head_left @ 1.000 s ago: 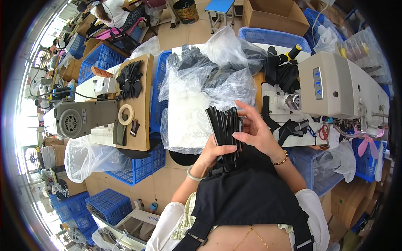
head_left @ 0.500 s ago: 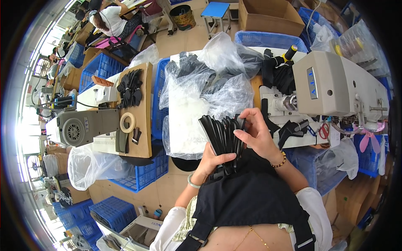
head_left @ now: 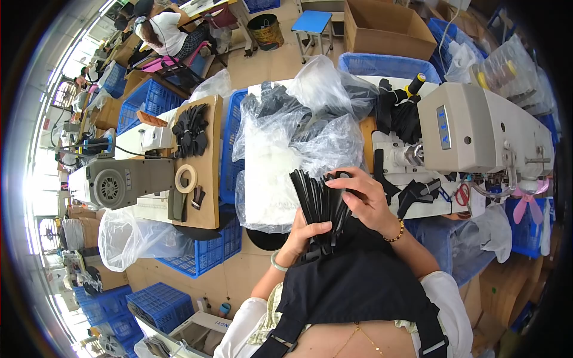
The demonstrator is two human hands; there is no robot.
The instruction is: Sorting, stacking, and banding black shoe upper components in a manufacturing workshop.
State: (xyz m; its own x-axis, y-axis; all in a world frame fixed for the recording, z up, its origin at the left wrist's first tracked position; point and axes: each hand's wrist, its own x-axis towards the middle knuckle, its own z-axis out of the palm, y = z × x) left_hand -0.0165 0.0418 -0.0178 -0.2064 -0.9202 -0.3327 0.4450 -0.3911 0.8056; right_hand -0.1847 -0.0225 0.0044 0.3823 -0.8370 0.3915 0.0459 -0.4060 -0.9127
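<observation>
A thick bundle of narrow black strips (head_left: pixel 316 197), fabric-like and fanned out at the top, stands upright before my chest. My left hand (head_left: pixel 304 231) is wrapped round its lower part, thumb across the front. At the upper right of the bundle, my right hand (head_left: pixel 371 200) has its fingers bent over the strip ends, closed on a few of them; its fingertips are partly hidden among the strips. The lower ends of the strips merge with my black apron (head_left: pixel 358 286). Behind the bundle lies clear plastic wrapping (head_left: pixel 331 143) on the white table (head_left: pixel 268 197).
A sewing machine (head_left: pixel 459 125) stands on the right, with black pieces (head_left: pixel 418 194) and red scissors (head_left: pixel 462 194) near it. To the left, another machine (head_left: pixel 119 182) adjoins a board (head_left: pixel 209 197) bearing a tape roll (head_left: pixel 186 178) and black bundles. Blue crates (head_left: pixel 161 304) stand around.
My right fingers have curled in and shifted left over the strip ends; before, thumb and forefinger were more spread at the right edge. My left hand keeps its hold. The view has shifted slightly.
</observation>
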